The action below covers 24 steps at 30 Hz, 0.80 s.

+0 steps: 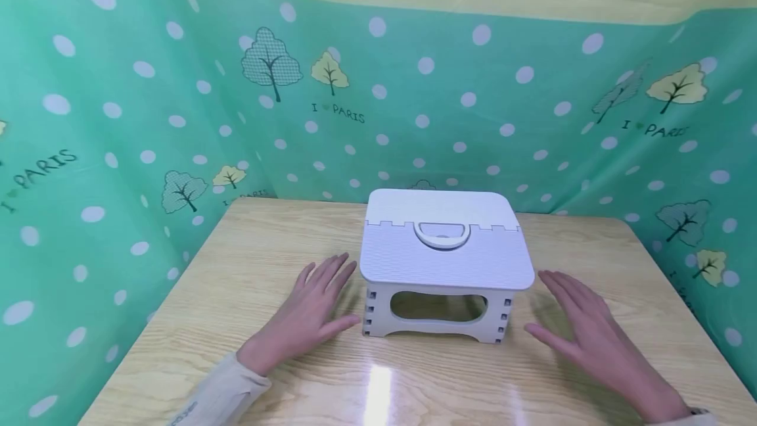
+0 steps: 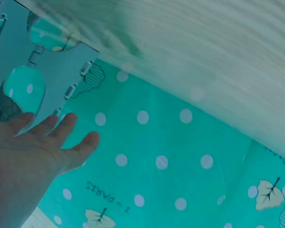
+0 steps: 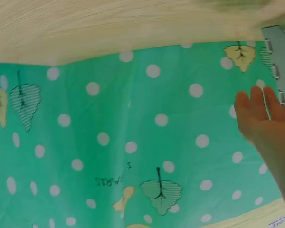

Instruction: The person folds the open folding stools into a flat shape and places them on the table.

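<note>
Folding stool [image 1: 446,265]: upright, unfolded, between the two hands.
Left hand [image 1: 310,311]: fingers spread, nearly straight, holding nothing; thumb just beside stool.
Right hand [image 1: 591,331]: extended, empty, near stool.
Step (judged): framing stool, ungripped.
Next move: probably calls for even inward closing.

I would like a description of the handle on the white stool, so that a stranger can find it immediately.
On the pale wood-grain table stands a white, plastic-looking stool, between the left hand and the right hand. Midway along the seam of its rectangular top is the white, U-shaped handle. Its smooth curve sets it apart from the seam's square-cut notches on either side.
</note>
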{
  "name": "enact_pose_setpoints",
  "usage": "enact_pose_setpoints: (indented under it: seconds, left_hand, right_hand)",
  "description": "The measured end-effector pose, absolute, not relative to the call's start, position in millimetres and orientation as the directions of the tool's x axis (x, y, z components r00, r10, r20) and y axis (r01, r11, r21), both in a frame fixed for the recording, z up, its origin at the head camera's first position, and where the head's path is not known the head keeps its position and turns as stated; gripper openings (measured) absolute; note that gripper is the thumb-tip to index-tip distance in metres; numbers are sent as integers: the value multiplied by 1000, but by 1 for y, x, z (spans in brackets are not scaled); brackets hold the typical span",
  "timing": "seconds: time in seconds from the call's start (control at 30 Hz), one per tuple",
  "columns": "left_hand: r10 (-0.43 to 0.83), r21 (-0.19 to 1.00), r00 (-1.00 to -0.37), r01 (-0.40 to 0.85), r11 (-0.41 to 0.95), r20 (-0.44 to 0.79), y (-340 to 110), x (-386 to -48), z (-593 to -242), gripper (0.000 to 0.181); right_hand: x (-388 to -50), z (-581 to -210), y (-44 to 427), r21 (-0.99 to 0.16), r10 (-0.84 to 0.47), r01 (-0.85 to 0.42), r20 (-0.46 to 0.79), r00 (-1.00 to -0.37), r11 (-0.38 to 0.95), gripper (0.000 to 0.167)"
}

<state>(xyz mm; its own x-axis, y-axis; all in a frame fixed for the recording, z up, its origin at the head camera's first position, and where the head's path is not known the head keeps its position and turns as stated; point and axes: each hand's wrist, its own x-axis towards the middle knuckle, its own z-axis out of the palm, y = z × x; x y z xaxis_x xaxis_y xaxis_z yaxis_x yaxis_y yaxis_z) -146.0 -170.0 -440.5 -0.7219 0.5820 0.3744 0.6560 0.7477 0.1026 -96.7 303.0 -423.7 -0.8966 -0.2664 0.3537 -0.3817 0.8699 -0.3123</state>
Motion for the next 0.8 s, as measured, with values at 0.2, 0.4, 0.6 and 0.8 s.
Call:
enact_pose_setpoints:
  seconds: [0.2,0.4,0.6,0.8]
  left_hand:
    - [606,124,-681,700,703,410,-157,-146,-446,81]
    - [617,104,-655,718,688,437,-145,-144,-445,69]
    - [636,129,-663,725,676,394,-134,-145,-439,58]
    - [624,286,-703,710,643,342,-129,-149,-432,53]
  right_hand:
    - [-100,-419,286,-411,-251,-334,242,-937,848,79]
    - [-103,-420,268,-502,-269,-332,195,-943,798,85]
    - [-110,-420,252,-578,-315,-368,195,-929,728,92]
    - [-119,-417,241,-597,-343,-425,252,-905,681,83]
